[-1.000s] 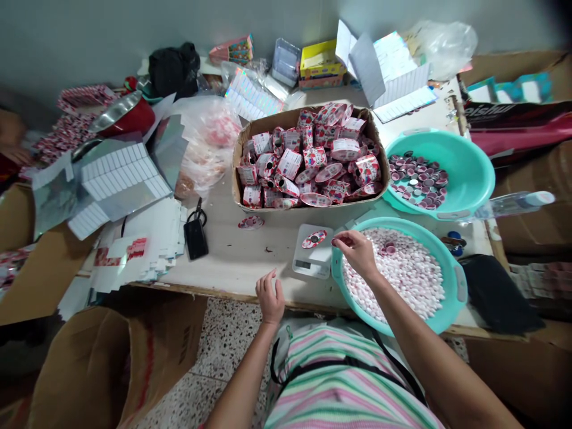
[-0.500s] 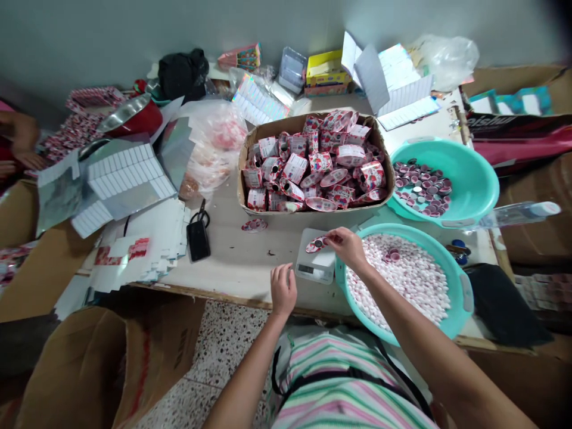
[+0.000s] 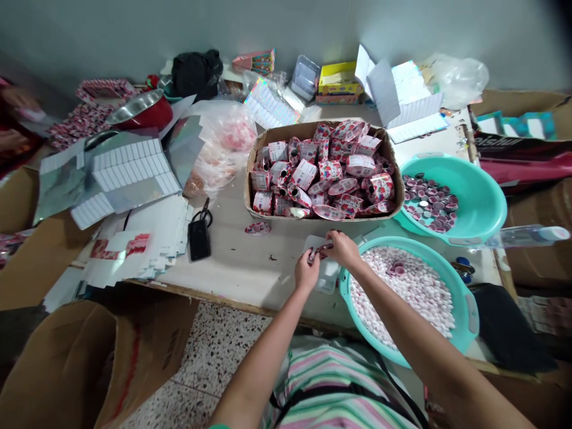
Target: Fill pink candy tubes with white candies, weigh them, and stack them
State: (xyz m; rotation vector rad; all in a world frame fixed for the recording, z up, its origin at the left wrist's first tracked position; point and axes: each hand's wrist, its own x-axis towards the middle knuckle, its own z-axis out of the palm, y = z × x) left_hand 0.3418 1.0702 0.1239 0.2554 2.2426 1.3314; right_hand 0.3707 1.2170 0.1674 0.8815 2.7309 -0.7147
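My left hand (image 3: 307, 271) and my right hand (image 3: 343, 249) meet over a small white digital scale (image 3: 328, 282). Between them they grip a small printed paper sleeve (image 3: 320, 250), both sets of fingers closed on its ends; the fingers hide much of it. The scale's display is mostly covered by my left hand. Just right of my right wrist stands a turquoise basin (image 3: 470, 304) full of small white-and-pink pieces, with a few pink caps (image 3: 397, 269) on top. Behind my hands, a cardboard box (image 3: 286, 215) holds many red-and-white printed sleeves (image 3: 330, 171).
A second turquoise basin (image 3: 485, 196) holds pink caps. One flat sleeve (image 3: 258, 229) lies on the table (image 3: 232, 268), near a black device (image 3: 199, 239). Stacked white sheets (image 3: 156, 232) and clear plastic bags (image 3: 223, 140) sit leftward. Another person's hand (image 3: 22, 101) shows far left.
My left hand has moved right and up and closed on the sleeve that my right hand held alone. The sleeve is now off the scale, between both hands. The view has shifted slightly.
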